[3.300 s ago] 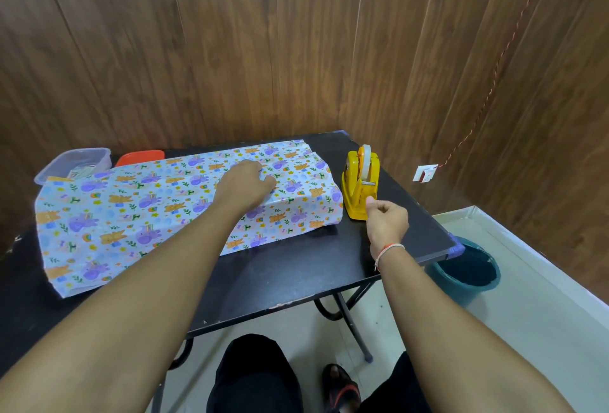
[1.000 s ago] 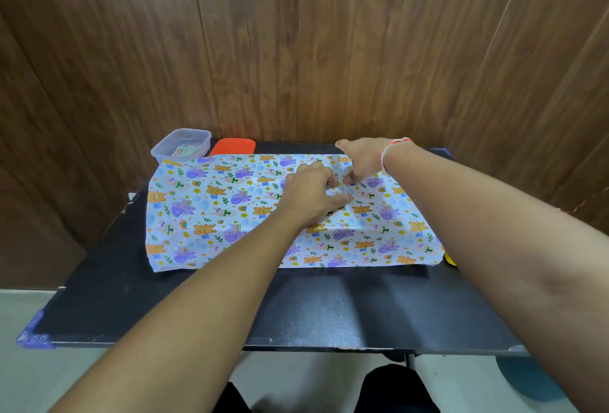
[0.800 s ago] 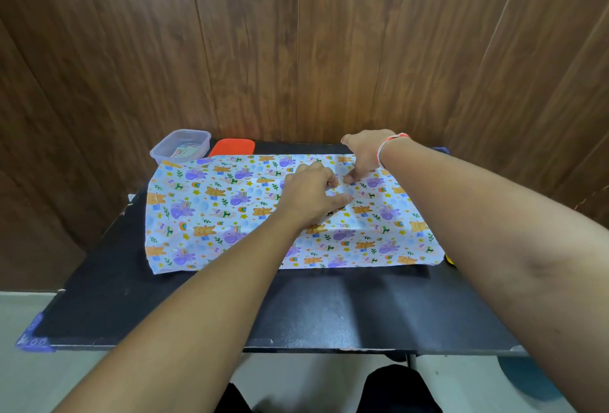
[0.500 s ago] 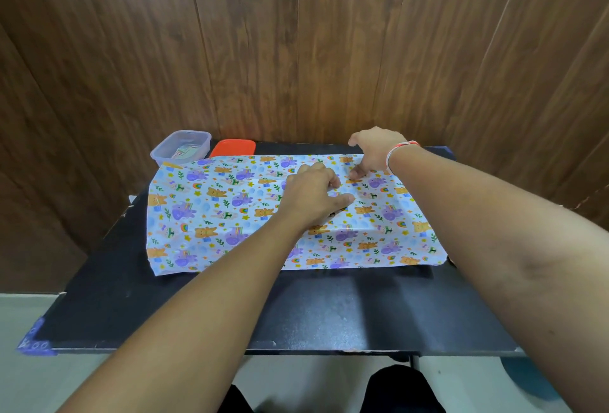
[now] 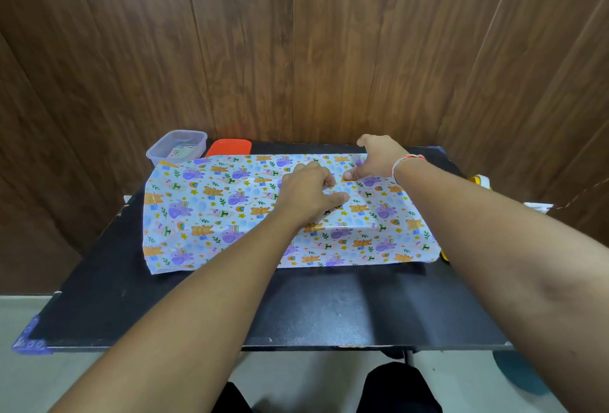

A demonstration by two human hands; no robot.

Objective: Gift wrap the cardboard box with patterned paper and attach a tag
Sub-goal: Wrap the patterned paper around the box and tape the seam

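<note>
Left hand [image 5: 308, 193] pressed the patterned paper [image 5: 211, 215], grip released; right hand [image 5: 379, 157] apparently likewise, fingertips smoothing. Seam could spring open if either lifted.

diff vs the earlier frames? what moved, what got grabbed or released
About three seconds back the right hand was at the yellow tape dispenser; it has let go and moved onto the patterned paper, sliding toward the far edge over the last second, fingertips pressing. The left hand stayed pressing mid-paper. Clear tub, red lid and table unchanged.
</note>
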